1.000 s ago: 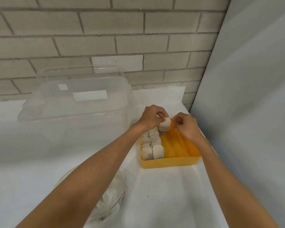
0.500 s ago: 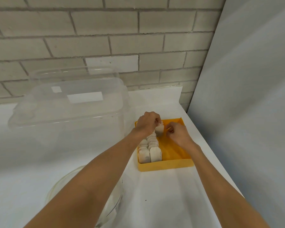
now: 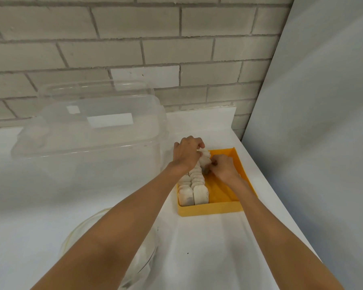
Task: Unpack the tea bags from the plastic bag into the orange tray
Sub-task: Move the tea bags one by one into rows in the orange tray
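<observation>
Pale grey brick fills the upper frame, a smooth grey panel [image 3: 312, 122] closes off the right side, and a white tabletop [image 3: 208, 248] runs beneath our arms, with a large clear plastic lidded storage box [image 3: 88, 143] at centre left. A second ago we held a small white tea bag [image 3: 204, 156] raised over the far edge of the shallow orange plastic tray [image 3: 210, 209]; now both hands have come down into the tray and the bag sits low at the far end of the packed rows of tea bags [image 3: 200, 194] along the tray's left half. We judge that this bag is nearly seated and release is close, while the tray's right half shows bare orange. Our left hand [image 3: 188, 152] curls over the bag's top, fingers clenched on it, so the bag lies just right of and under those fingertips. Our right hand [image 3: 222, 166] bunches its fingertips against the bag's right edge and appears to pinch it. The clear crumpled plastic bag [image 3: 145, 260] lies at lower left, partly hidden by our left forearm; its contents are not clear.
</observation>
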Tool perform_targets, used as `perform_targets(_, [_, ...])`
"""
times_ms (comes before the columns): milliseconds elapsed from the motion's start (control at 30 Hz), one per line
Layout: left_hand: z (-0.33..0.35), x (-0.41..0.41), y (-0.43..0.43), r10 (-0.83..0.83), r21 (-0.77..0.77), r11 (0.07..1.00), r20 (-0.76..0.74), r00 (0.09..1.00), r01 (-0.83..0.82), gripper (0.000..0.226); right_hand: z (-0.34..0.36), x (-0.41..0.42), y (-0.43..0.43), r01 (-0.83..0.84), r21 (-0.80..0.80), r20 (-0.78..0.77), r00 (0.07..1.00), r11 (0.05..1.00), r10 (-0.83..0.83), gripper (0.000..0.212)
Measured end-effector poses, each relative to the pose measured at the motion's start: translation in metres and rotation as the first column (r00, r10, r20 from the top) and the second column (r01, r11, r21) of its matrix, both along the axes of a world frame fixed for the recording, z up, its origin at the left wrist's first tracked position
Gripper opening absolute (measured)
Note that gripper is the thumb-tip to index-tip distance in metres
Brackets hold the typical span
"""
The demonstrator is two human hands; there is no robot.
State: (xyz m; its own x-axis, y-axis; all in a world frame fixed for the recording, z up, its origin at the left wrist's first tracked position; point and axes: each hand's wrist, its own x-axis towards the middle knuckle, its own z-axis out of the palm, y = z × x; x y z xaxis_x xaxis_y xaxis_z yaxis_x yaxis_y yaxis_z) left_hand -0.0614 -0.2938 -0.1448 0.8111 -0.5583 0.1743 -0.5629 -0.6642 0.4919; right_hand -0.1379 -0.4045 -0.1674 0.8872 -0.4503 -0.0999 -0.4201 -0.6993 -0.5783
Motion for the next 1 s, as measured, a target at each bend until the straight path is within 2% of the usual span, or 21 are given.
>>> perform_targets(200, [0.003, -0.002, 0.013, 0.048, -0.021, 0.999, -0.032, 0.998, -0.049, 0.027, -0.001, -0.004, 0.003, 0.046, 0.056, 0.066, 0.997, 0.997, -0.049, 0.014])
perform_targets(400, [0.016, -0.01, 0.025, 0.02, -0.096, 0.995, -0.08, 0.997, -0.027, 0.028, 0.001, -0.011, 0.002, 0.087, 0.09, 0.092, 0.991, 0.992, -0.095, 0.029])
perform_targets(533, [0.027, -0.021, 0.03, -0.027, -0.158, 0.987, -0.078, 0.997, 0.014, 0.029, 0.01, -0.015, 0.0, 0.085, 0.054, 0.142, 0.986, 0.995, -0.092, 0.022])
perform_targets(633, [0.038, -0.03, 0.037, -0.066, -0.204, 0.978, -0.1, 0.993, 0.044, 0.029, 0.024, -0.018, 0.004, 0.047, 0.016, 0.206, 0.977, 0.999, -0.05, 0.017])
perform_targets(800, [0.059, -0.054, 0.072, -0.155, -0.289, 0.95, -0.115, 0.981, 0.117, 0.029, 0.059, -0.03, 0.03, -0.034, -0.022, 0.31, 0.95, 0.999, 0.039, 0.021])
perform_targets(1000, [0.067, -0.087, 0.151, -0.128, -0.374, 0.927, -0.211, 0.969, 0.042, 0.026, 0.081, -0.053, 0.088, -0.247, 0.044, 0.336, 0.916, 0.968, 0.219, 0.016])
